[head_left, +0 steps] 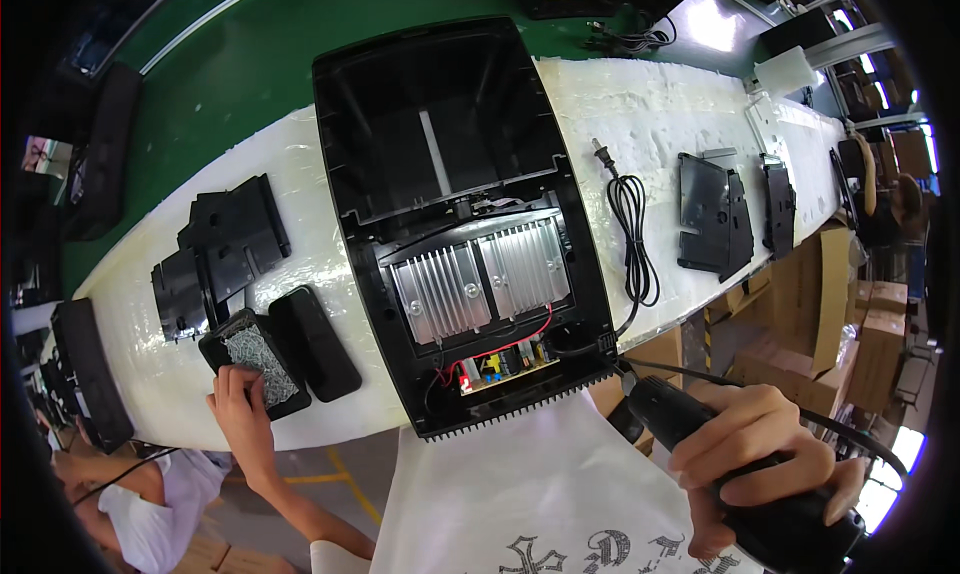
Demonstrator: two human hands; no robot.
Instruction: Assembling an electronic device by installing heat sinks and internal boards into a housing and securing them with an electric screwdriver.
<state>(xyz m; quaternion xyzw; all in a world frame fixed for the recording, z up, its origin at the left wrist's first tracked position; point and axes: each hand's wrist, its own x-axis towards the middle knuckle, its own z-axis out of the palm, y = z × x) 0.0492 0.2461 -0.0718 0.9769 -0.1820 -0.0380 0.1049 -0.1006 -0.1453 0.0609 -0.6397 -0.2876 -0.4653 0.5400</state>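
My left hand (240, 399) reaches into a black tray (291, 406) of small silvery screws (259, 353). Its fingertips are pinched together among the screws, and whatever is between them is hidden. In my right hand (760, 449) is a black power screwdriver (668, 412), gripped round its body. The tip points at the near right corner of an opened black housing (330, 124). Inside the housing sit two finned metal heat sinks (438, 292), red and black wires, and a circuit board (505, 366) with a lit red display.
A black lidlike case (318, 344) lies beside the tray, with black plastic panels (235, 236) behind. Right of the housing are a coiled power cord (628, 229) and more black panels (712, 214). A black cable (850, 434) runs past my right hand. Other people are at both sides.
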